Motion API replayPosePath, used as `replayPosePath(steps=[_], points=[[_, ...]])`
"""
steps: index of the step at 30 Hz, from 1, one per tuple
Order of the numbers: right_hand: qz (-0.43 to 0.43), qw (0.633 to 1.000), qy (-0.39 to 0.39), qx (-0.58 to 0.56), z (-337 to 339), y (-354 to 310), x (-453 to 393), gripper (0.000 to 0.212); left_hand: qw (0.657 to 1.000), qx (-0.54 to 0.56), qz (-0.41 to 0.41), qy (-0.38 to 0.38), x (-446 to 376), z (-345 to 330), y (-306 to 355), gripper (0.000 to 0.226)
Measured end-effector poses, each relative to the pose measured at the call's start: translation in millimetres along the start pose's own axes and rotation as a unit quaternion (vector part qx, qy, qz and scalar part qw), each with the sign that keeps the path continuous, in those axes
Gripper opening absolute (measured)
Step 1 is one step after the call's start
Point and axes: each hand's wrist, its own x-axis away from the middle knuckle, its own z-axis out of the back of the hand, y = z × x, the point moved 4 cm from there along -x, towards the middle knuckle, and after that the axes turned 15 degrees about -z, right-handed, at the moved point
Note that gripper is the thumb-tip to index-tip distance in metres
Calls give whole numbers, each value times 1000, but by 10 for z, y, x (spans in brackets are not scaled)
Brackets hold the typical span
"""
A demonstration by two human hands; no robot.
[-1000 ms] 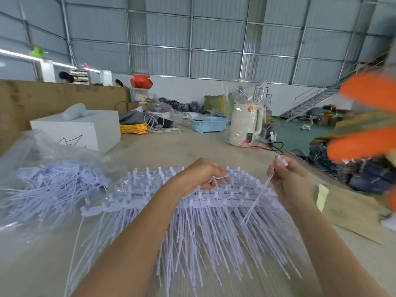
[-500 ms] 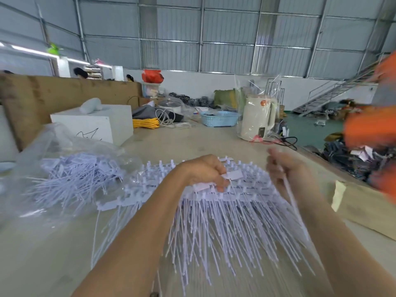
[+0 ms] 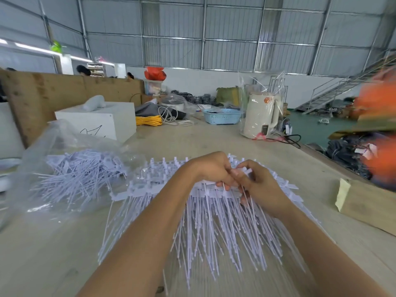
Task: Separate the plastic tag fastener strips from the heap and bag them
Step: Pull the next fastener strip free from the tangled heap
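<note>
1. Blur smears the orange shapes [image 3: 379, 99] at the right edge, can't tell what they are.
2. Bare tan tabletop [image 3: 192, 138] runs open beyond the heap of white plastic tag fastener strips [image 3: 214, 228], which sits mid-table.
3. Left hand [image 3: 211, 169] and right hand [image 3: 260, 187] touch, both curled, pinching strips at the heap's top.
4. Clear plastic bag [image 3: 64, 168] just left of the heap holds loose strips.

You will find no legible text, number or brand here. The white box [image 3: 96, 121] at your left carries a black hand-drawn scrawl on its front face, cut off by the clear plastic bag [image 3: 70, 168] and not readable as letters. The cream kettle [image 3: 260, 116] bears a small orange sticker and a dark panel, both too small for you to read.
</note>
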Motion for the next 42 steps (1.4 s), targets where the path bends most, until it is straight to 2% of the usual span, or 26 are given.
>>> replayPosePath(steps=[2, 6, 10, 12, 16, 21, 24, 26, 28, 30, 32, 35, 36, 37, 38, 40, 42], points=[[1, 1000, 14, -18, 49, 6, -28, 10, 1000, 24, -1, 9, 24, 26, 8, 10], [-22, 997, -11, -67, 54, 55, -35, 4, 1000, 18, 9, 8, 53, 7, 39, 11], [12, 999, 28, -23, 58, 11, -18, 2, 999, 0, 27, 31, 24, -13, 55, 22], [37, 998, 52, 2, 49, -23, -6, 11, 998, 34, 41, 45, 26, -22, 42, 20], [48, 998, 49, 9, 42, -24, 0, 16, 996, 64, 42, 49, 39, -53, 56, 16], [110, 993, 43, -21, 38, -99, 49, 16, 981, 182, 30, 57, 63, -29, 55, 16], [149, 987, 16, -62, 43, -183, 89, 19, 951, 301, 56, 40, 73, -43, 17, 21], [173, 984, 6, -47, 82, -218, 95, 20, 926, 371, 70, 12, 78, -53, 4, 29], [174, 984, 26, -38, 201, -221, 78, 19, 911, 407, 65, 4, 92, -19, 7, 37], [136, 982, 84, -102, 411, -191, 46, 19, 925, 376, 50, 20, 103, 46, 8, 34], [64, 952, 118, -274, 630, -126, 7, 23, 944, 327, 38, 35, 122, 90, 21, 27], [-26, 853, 62, -518, 724, -62, -30, 24, 961, 272, 37, 14, 158, 83, 45, 19], [-46, 830, 27, -555, 693, -59, -40, 25, 967, 252, 40, -5, 169, 66, 41, 20], [-61, 826, -5, -561, 645, -66, -49, 26, 973, 227, 41, -21, 173, 48, 31, 25], [-71, 840, -24, -537, 588, -77, -50, 27, 978, 200, 40, -35, 177, 35, 12, 32], [-80, 895, -36, -437, 447, -97, -54, 24, 985, 160, 39, -50, 181, 18, -18, 43], [-89, 937, -41, -336, 271, -103, -41, 23, 987, 152, 41, -35, 189, 13, -48, 48]])
